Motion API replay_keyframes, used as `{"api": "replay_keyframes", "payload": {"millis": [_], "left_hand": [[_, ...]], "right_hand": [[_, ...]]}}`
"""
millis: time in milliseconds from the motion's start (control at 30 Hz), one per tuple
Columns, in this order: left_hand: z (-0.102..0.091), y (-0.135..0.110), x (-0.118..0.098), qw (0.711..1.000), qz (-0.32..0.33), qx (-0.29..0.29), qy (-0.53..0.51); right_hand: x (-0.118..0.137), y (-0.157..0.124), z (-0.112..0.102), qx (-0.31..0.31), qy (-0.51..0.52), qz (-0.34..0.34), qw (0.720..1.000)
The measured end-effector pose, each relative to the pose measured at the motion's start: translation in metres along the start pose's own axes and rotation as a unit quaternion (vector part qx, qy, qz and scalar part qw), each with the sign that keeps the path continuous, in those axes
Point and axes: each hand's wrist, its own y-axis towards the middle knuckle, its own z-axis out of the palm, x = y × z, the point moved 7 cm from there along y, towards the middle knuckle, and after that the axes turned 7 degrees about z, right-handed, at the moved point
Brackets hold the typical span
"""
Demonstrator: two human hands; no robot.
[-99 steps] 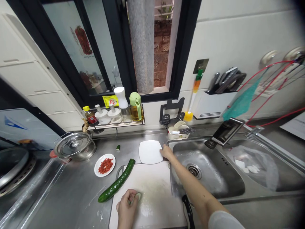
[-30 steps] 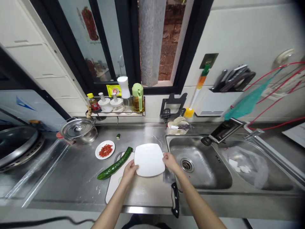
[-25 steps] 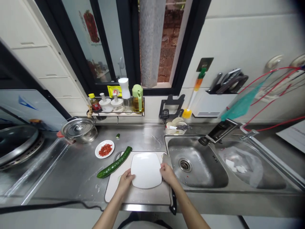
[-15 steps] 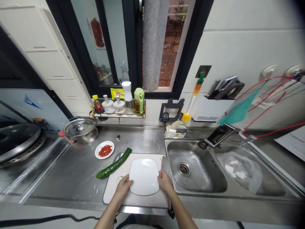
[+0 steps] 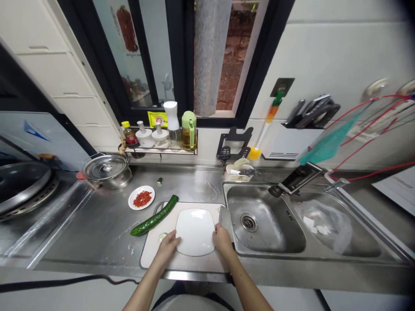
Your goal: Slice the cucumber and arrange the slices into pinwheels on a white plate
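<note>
A white square plate with rounded corners point(image 5: 195, 233) is over the cutting board point(image 5: 152, 257). My left hand point(image 5: 168, 247) grips its left edge, and my right hand point(image 5: 222, 238) grips the right one. Whether the plate rests on the board or hangs just above it, I cannot tell. A green cucumber point(image 5: 154, 218) lies across the board's left edge, partly on the counter. Near my left fingers is a pale cucumber slice point(image 5: 162, 237). The cleaver's blade point(image 5: 226, 218) shows beyond my right hand, at the board's right edge; my forearm hides most of its handle.
Left of the board stand a small plate of chopped red pieces point(image 5: 142, 198) and a lidded steel pot point(image 5: 108, 171). A cucumber end point(image 5: 159, 180) lies on the counter. The double sink point(image 5: 266, 255) is at the right, a plastic bag point(image 5: 340, 229) in its far basin.
The whole view has shifted slightly. Both hands keep hold of the plate, which stays at nearly the same place over the board. My right forearm now covers more of the cleaver's handle.
</note>
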Motion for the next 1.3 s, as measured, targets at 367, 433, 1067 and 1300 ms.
{"api": "replay_keyframes", "payload": {"millis": [367, 433, 1067, 1300], "left_hand": [[0.0, -0.001, -0.008, 0.997, 0.068, 0.012, -0.016], [-0.002, -0.002, -0.007, 0.997, 0.077, 0.019, -0.01], [-0.078, 0.001, -0.024, 0.916, 0.179, -0.107, 0.344], [-0.073, 0.001, -0.021, 0.883, 0.171, -0.114, 0.422]], "right_hand": [[0.008, -0.004, 0.002, 0.011, -0.025, -0.012, 1.0], [0.009, -0.005, 0.002, 0.006, -0.024, -0.021, 0.999], [0.013, -0.019, -0.015, -0.023, -0.052, -0.019, 0.998], [0.003, -0.024, -0.01, -0.03, 0.0, -0.064, 0.998]]}}
